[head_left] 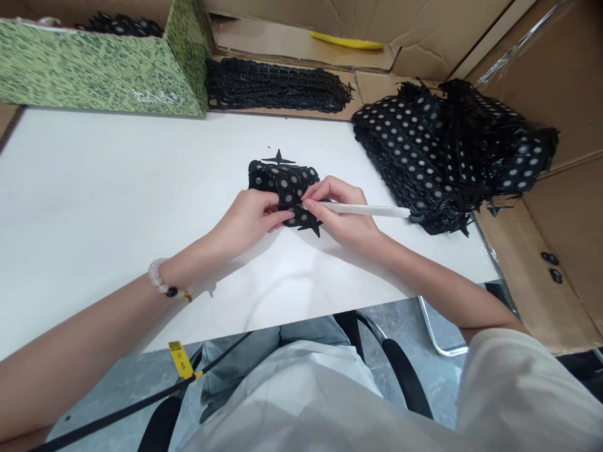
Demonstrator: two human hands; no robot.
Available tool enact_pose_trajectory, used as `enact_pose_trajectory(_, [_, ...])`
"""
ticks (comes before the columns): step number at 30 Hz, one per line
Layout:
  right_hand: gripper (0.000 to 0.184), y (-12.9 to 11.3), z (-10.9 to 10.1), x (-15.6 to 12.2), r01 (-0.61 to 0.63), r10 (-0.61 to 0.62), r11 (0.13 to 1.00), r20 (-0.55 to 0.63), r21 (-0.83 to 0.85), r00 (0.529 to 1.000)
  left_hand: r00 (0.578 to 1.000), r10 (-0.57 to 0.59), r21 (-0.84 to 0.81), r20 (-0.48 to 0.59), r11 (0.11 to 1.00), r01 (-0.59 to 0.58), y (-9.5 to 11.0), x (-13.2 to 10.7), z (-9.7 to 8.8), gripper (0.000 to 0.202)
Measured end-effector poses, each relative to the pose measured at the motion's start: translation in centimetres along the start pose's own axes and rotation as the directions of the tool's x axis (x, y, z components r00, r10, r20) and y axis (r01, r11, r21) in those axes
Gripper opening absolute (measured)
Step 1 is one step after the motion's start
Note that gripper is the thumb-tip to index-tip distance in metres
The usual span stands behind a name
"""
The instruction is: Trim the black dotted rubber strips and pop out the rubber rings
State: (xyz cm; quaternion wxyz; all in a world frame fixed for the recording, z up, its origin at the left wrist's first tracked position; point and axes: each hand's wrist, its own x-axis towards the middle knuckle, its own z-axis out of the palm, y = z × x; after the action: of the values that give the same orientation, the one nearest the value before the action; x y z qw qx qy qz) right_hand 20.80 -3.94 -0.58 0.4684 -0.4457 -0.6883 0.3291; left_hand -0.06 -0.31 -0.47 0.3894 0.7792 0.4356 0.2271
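A small black piece dotted with round grey discs (pixel 268 177) is on the white table, with pointed black star-like tips showing at its upper and lower edges. My left hand (pixel 247 220) pinches it from the left, thumb on top and fingers partly hidden under it. From the right, my right hand (pixel 351 216) grips a slim white pen-like tool (pixel 377 210) between thumb and fingers. The tool's front end points left at the discs, close to my left thumb; its very tip is too small to make out.
A large heap of black dotted sheets (pixel 405 144) lies at the right. Behind the table are a bundle of black strips (pixel 277 85) and a green patterned box (pixel 103 69) with black pieces inside. Cardboard walls (pixel 560 81) enclose the back and right. A black cable (pixel 141 397) crosses the lower left.
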Motion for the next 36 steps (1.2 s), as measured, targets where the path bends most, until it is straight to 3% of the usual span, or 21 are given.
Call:
enact_pose_trajectory(6, [0.019,0.1,0.0,0.1,-0.013,0.013,1.0,0.003,-0.004,1.0,0.995,0.096,0.125,-0.042,0.988,-0.09,0.1,0.2,0.0,0.039])
enact_pose_trajectory(15, [0.017,0.1,-0.2,0.2,-0.016,0.016,0.999,0.006,0.039,1.0,0.998,0.047,0.027,-0.043,0.999,-0.046,0.7,-0.1,0.0,0.034])
enact_pose_trajectory(24, [0.015,0.5,0.4,0.0,0.069,-0.076,0.987,-0.041,-0.145,0.996,0.998,0.017,0.027,-0.055,1.0,-0.016,1.1,-0.5,0.3,0.036])
enact_pose_trajectory(36, [0.019,0.4,1.0,-0.3,0.071,-0.085,0.975,-0.059,-0.212,0.995,0.991,0.125,0.112,-0.047,0.986,-0.12,1.3,-0.5,0.5,0.042])
